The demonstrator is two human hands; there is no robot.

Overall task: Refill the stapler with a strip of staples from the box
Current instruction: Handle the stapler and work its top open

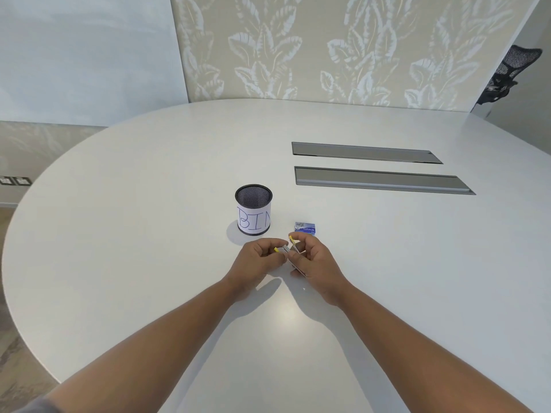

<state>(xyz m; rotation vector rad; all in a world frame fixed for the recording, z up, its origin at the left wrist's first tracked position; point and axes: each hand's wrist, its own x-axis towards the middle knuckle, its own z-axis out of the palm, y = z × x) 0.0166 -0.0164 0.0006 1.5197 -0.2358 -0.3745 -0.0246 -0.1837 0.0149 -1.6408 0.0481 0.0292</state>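
together left hand (258,254) and right hand (313,257) grip the opened stapler (293,254).

The stapler (293,254) is mostly hidden behind the right hand's fingers (307,248); print on the staple box (304,227), just beyond them, is unreadably small.

Smooth, faintly glossy white worktop (149,263); black metal-mesh cup (253,209) wrapped in matt paper; staple box (305,227) of printed card.
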